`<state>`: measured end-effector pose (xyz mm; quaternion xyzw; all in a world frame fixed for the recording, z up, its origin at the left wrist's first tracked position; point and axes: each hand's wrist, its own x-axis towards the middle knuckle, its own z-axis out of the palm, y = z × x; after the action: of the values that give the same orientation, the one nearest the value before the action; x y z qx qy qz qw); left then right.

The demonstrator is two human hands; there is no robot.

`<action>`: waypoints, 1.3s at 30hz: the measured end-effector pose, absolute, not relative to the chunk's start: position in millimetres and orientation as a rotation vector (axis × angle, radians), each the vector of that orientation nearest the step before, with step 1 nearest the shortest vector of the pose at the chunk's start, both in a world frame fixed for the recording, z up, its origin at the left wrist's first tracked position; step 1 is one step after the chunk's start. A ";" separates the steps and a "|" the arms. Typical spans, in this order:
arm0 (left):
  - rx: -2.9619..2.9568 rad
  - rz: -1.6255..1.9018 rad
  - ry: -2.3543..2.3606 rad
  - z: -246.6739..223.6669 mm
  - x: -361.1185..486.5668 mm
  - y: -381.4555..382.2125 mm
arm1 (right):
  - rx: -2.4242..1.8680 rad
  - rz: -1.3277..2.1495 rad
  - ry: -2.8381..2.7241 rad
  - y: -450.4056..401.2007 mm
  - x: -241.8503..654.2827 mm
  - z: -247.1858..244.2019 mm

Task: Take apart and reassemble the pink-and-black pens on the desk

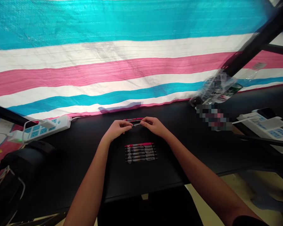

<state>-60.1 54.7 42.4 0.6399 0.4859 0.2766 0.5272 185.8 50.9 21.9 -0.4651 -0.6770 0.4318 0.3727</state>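
Both my hands pinch the two ends of one dark pen [137,124], held level above or on the black table. My left hand [118,129] has thumb and fingers at its left end, and my right hand [153,125] grips its right end. Just behind this pen lie red pens [133,119], partly covered by my fingers. Nearer to me is a row of several pens side by side: a red pen [139,145] at the back, then grey and clear pens [141,154] in front.
The black table [85,169] meets a striped tarp [108,72]. At the left are a white power strip [63,124] with cables and a black bag-like object [30,157]. On the right lie plastic packaging [217,88] and another power strip [277,133]. A dark post rises there.
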 end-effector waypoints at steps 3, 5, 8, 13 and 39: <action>1.520 0.676 1.170 40.7 -61.1 55.6 | -1.146 1.127 -1.703 52.1 187.7 20.6; 1.524 0.678 1.174 40.6 -61.4 55.6 | -1.167 1.121 -1.724 53.1 189.5 20.1; 1.535 0.680 1.173 41.5 -61.2 55.0 | -1.211 1.107 -1.770 53.6 191.0 20.5; 1.546 0.688 1.192 41.7 -60.9 54.9 | -1.163 1.152 -1.764 52.0 189.6 22.4; 1.266 1.194 0.967 49.2 -46.5 49.0 | -1.186 1.250 -1.669 48.2 182.5 28.6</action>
<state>-46.5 49.0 49.2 0.5335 0.4076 0.5032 0.5441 182.5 48.2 28.6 -0.4609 -0.6482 0.4856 0.3629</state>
